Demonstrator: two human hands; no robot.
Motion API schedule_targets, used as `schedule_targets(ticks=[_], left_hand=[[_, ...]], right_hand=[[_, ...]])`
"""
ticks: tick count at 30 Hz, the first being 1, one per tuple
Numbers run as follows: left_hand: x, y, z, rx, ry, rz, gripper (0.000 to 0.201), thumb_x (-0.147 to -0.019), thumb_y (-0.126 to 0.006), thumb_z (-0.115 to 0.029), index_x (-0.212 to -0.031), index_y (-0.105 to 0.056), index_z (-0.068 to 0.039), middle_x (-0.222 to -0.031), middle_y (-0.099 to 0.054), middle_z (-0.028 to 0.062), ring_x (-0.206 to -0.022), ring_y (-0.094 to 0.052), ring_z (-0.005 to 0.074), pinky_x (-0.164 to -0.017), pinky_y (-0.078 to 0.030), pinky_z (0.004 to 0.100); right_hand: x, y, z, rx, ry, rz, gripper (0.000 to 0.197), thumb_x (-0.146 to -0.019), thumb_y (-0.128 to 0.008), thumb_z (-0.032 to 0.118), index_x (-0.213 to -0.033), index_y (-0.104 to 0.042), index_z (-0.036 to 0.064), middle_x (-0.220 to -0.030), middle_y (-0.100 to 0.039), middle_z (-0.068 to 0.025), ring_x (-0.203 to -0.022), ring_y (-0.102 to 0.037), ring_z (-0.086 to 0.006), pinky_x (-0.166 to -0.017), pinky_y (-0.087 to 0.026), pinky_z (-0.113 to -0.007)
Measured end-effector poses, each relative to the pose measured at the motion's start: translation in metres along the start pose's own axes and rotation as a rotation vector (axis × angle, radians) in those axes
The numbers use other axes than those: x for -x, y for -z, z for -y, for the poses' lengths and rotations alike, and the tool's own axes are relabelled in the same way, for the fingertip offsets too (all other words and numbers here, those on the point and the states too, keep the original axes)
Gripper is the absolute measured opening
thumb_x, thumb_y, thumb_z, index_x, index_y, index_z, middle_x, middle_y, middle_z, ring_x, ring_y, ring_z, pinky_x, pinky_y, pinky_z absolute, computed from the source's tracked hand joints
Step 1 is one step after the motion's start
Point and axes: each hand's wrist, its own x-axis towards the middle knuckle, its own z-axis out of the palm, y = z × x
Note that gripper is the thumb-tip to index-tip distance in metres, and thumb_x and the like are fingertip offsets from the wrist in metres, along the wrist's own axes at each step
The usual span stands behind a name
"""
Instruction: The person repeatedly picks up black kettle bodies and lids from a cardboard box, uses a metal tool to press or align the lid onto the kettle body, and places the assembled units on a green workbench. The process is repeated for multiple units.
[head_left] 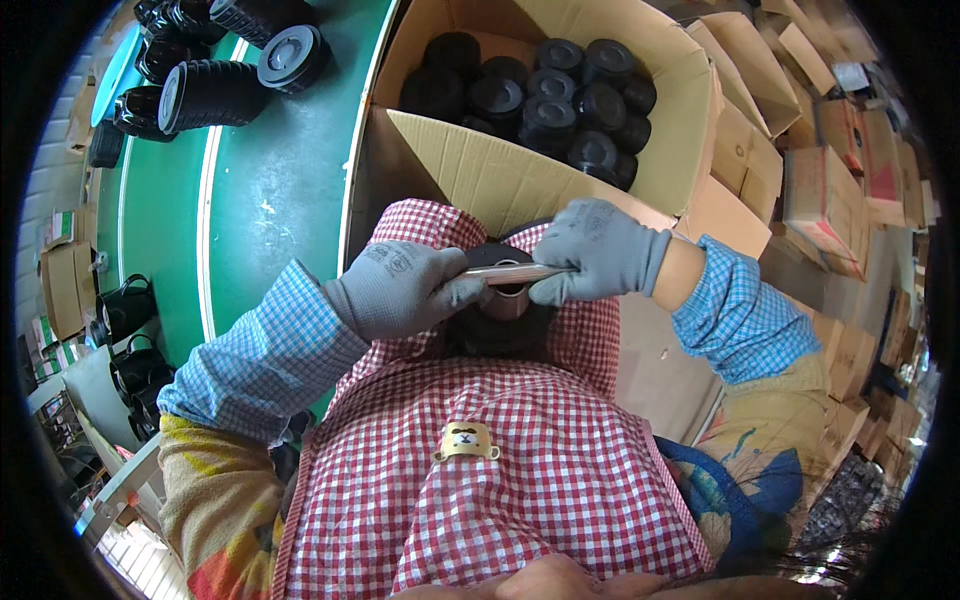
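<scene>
My left hand (400,288), in a grey glove, is closed around one end of a thin, pale metallic bar (515,272). Closed on the bar's other end is my right hand (600,253), gloved the same way. The bar lies crosswise above a black round rubber-like part (500,332) in my lap. A metal ring (506,302) shows at the middle of that part, just under the bar. Whether the bar touches the ring, I cannot tell. My gloves hide both ends of the bar.
Ahead stands an open cardboard box (520,180) holding several black ribbed cylindrical parts (550,120). To the left runs a green conveyor belt (265,230) with more black ribbed parts (215,95) at its far end. Cardboard cartons (825,205) are stacked at the right.
</scene>
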Motion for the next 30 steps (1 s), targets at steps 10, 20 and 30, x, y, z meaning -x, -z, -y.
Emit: schedule_targets(ticks=[10,20,30], left_hand=[[-0.073,-0.015,0.085,0.044,-0.077,-0.217,0.042,-0.099,-0.054,-0.043,-0.101,-0.076,-0.007,-0.092,-0.072,0.0196,-0.093,-0.070,0.0363,-0.086,-0.053,0.0470],[-0.044,-0.017,0.013,0.040,-0.511,-0.936,0.033,-0.091,-0.062,-0.017,-0.121,-0.065,-0.004,-0.118,-0.065,0.0176,-0.106,-0.064,0.0330,-0.089,-0.053,0.0410],[-0.055,-0.095,-0.055,-0.270,-0.669,-0.523,0.030,-0.086,-0.070,-0.047,-0.094,-0.062,-0.019,-0.100,-0.060,0.0034,-0.090,-0.060,0.0221,-0.075,-0.048,0.0407]], right_hand=[[-0.011,-0.040,0.040,-0.263,0.203,-0.377,0.097,-0.093,-0.031,0.080,-0.162,-0.026,0.0117,-0.164,-0.024,-0.0230,-0.152,-0.023,-0.0400,-0.123,-0.011,-0.055],[-0.010,-0.060,0.044,-1.372,0.213,-0.474,0.098,-0.096,-0.031,0.077,-0.165,0.001,0.0137,-0.169,-0.012,-0.0186,-0.152,-0.025,-0.0339,-0.122,-0.021,-0.046],[-0.022,-0.038,0.007,-1.387,0.210,-0.455,0.092,-0.095,-0.023,0.080,-0.159,-0.032,0.0143,-0.160,-0.037,-0.0157,-0.144,-0.042,-0.0302,-0.122,-0.027,-0.047]])
